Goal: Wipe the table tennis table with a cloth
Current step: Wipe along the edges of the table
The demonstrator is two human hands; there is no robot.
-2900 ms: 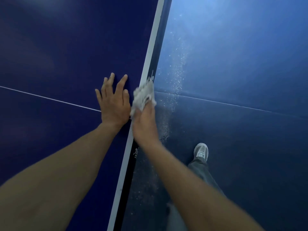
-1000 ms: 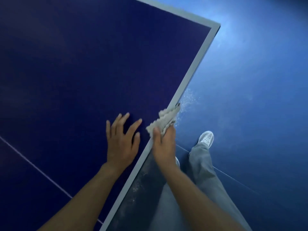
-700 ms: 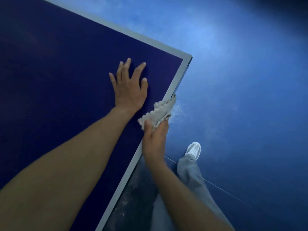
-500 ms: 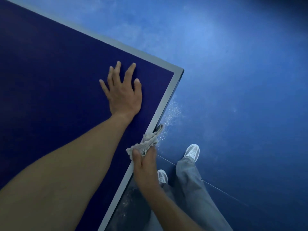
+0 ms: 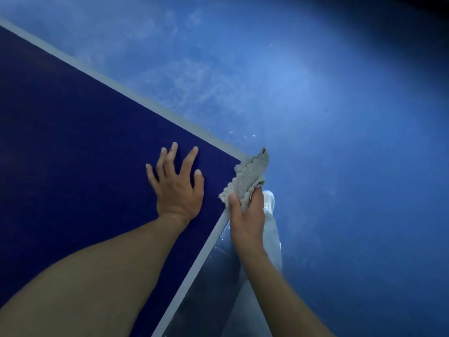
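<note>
I record the dark blue table tennis table with a pale border line (image 5: 73, 142) filling the nine o'clock side of the head view, its corner pointing toward three o'clock. The left hand (image 5: 177, 188) lies flat on the playing surface, fingers straight and spread, holding nothing; I judge it a brace. At three o'clock of it, the right hand (image 5: 246, 215) grasps the bunched pale grey nubbly cloth (image 5: 245, 181), thumb clamped across it, the other fingers curled behind and largely hidden. The cloth sits on the table's corner, over the border line, with its free end past the corner above the blue floor (image 5: 340, 117). I judge this an edge stroke reaching the corner. Risks noted: only the cloth's lower end is gripped, so the loose end may flap clear and leave the corner unwiped. Dust pushed off may drop on the white shoe (image 5: 268, 200) at six o'clock of the cloth. The bracing palm may mark the surface.
</note>
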